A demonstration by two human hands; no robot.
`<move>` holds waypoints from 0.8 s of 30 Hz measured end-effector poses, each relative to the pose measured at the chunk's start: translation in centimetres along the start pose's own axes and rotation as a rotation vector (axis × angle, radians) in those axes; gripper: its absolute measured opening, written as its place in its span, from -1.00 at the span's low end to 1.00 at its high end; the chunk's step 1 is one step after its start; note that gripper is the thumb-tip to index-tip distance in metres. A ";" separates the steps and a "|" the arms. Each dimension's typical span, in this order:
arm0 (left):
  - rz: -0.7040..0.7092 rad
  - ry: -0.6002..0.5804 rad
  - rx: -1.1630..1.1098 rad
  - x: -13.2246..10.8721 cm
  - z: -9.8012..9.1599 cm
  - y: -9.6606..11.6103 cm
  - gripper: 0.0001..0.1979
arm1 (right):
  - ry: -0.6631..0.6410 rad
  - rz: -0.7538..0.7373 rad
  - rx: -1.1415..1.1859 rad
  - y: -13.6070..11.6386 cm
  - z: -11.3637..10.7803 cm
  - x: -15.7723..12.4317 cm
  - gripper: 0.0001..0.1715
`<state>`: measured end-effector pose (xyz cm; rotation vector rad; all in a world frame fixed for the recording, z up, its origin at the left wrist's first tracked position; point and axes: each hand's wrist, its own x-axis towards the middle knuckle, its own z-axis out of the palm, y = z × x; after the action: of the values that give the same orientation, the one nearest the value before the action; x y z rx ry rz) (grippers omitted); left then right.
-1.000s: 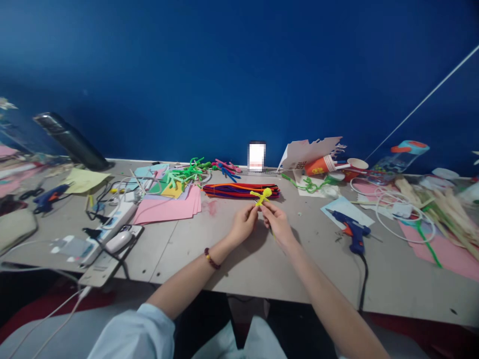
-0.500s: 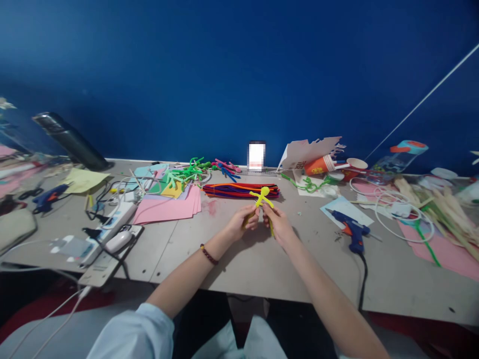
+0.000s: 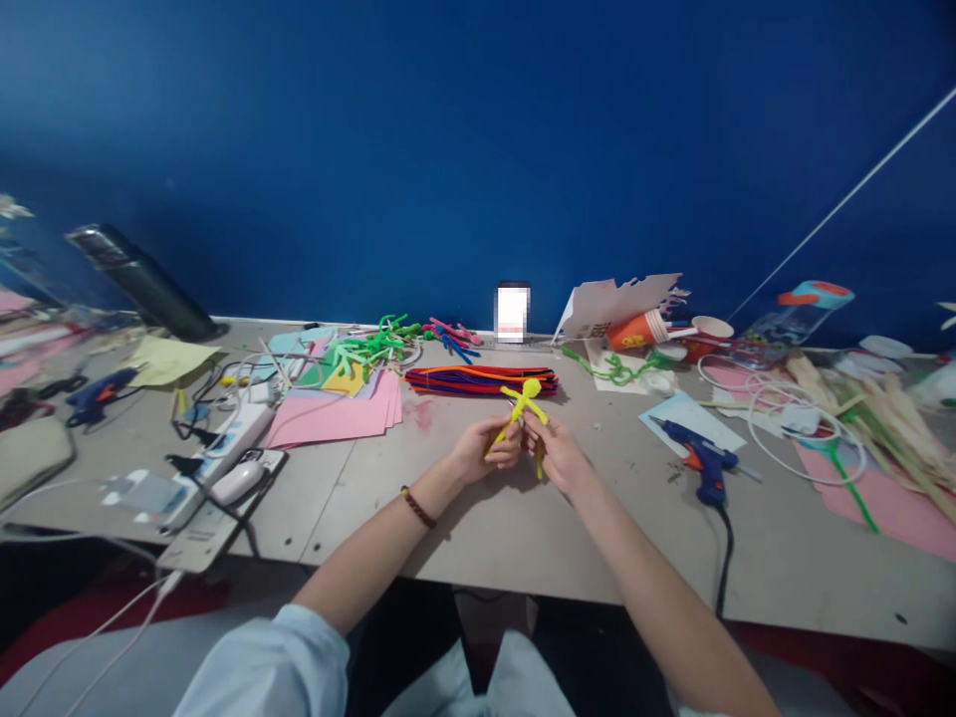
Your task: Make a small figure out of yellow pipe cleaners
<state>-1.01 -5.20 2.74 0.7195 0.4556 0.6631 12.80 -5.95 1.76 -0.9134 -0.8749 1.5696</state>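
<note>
A yellow pipe-cleaner figure (image 3: pixel 531 389) with a round head, two arms and two legs is held upright above the middle of the table. My left hand (image 3: pixel 482 448) pinches its lower left side, the fingers curled round one leg. On the other side, my right hand (image 3: pixel 559 450) grips the body near the second leg, which hangs down below the fingers. The fingertips of both hands nearly meet at the figure's waist and hide part of it. Just beyond lies a bundle of red, orange and purple pipe cleaners (image 3: pixel 478 380).
A blue glue gun (image 3: pixel 706 460) rests at the right on light blue paper (image 3: pixel 724 426). Pink paper (image 3: pixel 329 420), green pipe cleaners (image 3: pixel 373 344) and a power strip (image 3: pixel 216 463) are at the left. A phone (image 3: pixel 512 314) stands by the wall, left of red paper cups (image 3: pixel 638 330).
The yellow figure has dipped slightly towards me and its legs have shifted between my fingers. My right hand has turned a little, and both hands still hold the figure.
</note>
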 end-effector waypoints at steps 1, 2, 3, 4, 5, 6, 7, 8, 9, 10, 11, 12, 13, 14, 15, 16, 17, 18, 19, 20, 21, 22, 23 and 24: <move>0.021 0.012 0.058 0.1 0.0 -0.1 -0.71 | 0.015 -0.005 -0.007 0.1 -0.1 0.1 -0.57; 0.055 0.034 0.125 0.2 0.1 -0.2 -0.74 | 0.028 -0.009 -0.013 0.2 -0.2 0.2 -0.57; 0.101 0.074 0.201 0.3 0.1 -0.3 -0.77 | 0.042 -0.011 -0.017 0.3 -0.2 0.3 -0.58; 0.159 0.134 0.283 0.4 0.2 -0.5 -0.79 | 0.056 -0.013 -0.019 0.3 -0.2 0.3 -0.57; 0.227 0.211 0.370 0.6 0.2 -0.6 -0.79 | 0.068 -0.018 -0.019 0.3 -0.2 0.4 -0.57; 0.302 0.306 0.467 0.7 0.2 -0.8 -0.78 | 0.078 -0.025 -0.020 0.2 -0.2 0.4 -0.57; 0.382 0.409 0.573 0.8 0.2 -0.9 -0.77 | 0.088 -0.036 -0.024 0.2 -0.2 0.5 -0.57; 0.477 0.508 0.683 0.8 0.2 -1.0 -0.77 | 0.095 -0.048 -0.031 0.2 -0.2 0.5 -0.57; 0.552 0.574 0.810 0.8 0.1 -1.1 -0.76 | 0.102 -0.061 -0.042 0.2 -0.2 0.5 -0.57; 0.593 0.627 0.950 0.7 0.0 -1.2 -0.76 | 0.109 -0.072 -0.056 0.3 -0.2 0.5 -0.57; 0.621 0.663 1.064 0.5 -0.1 -1.2 -0.78 | 0.118 -0.079 -0.071 0.3 -0.3 0.6 -0.58; 0.636 0.690 1.156 0.4 -0.2 -1.2 -0.79 | 0.125 -0.084 -0.084 0.4 -0.3 0.6 -0.58; 0.642 0.706 1.231 0.2 -0.3 -1.3 -0.79 | 0.130 -0.088 -0.094 0.5 -0.3 0.6 -0.59; 0.646 0.712 1.285 0.0 -0.3 -1.3 -0.79 | 0.132 -0.088 -0.100 0.5 -0.3 0.6 -0.59; 0.650 0.714 1.322 -0.1 -0.3 -1.3 -0.77 | 0.133 -0.088 -0.102 0.6 -0.4 0.6 -0.60; 0.657 0.707 1.342 -0.1 -0.3 -1.3 -0.76 | 0.134 -0.087 -0.101 0.6 -0.3 0.6 -0.61; 0.666 0.695 1.342 -0.2 -0.3 -1.2 -0.75 | 0.135 -0.087 -0.098 0.6 -0.3 0.6 -0.61; 0.673 0.676 1.318 -0.1 -0.2 -1.2 -0.73 | 0.136 -0.086 -0.093 0.6 -0.2 0.5 -0.60; 0.671 0.651 1.271 0.0 -0.2 -1.2 -0.72 | 0.135 -0.086 -0.087 0.5 -0.2 0.5 -0.59; 0.655 0.619 1.199 0.1 -0.1 -1.1 -0.69 | 0.136 -0.089 -0.081 0.6 -0.2 0.6 -0.57; 0.624 0.581 1.107 0.3 0.0 -1.1 -0.67 | 0.136 -0.093 -0.076 0.6 -0.1 0.6 -0.55; 0.580 0.538 1.002 0.4 0.0 -1.0 -0.64 | 0.134 -0.098 -0.073 0.6 -0.1 0.6 -0.54; 0.532 0.496 0.891 0.6 0.0 -1.0 -0.61 | 0.128 -0.105 -0.071 0.7 -0.2 0.6 -0.54; 0.488 0.458 0.785 0.8 0.0 -0.9 -0.58 | 0.116 -0.110 -0.074 0.8 -0.2 0.7 -0.54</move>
<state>-0.07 -5.18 1.94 1.4566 1.0052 1.1344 12.57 -5.42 0.91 -0.9827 -0.8903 1.3841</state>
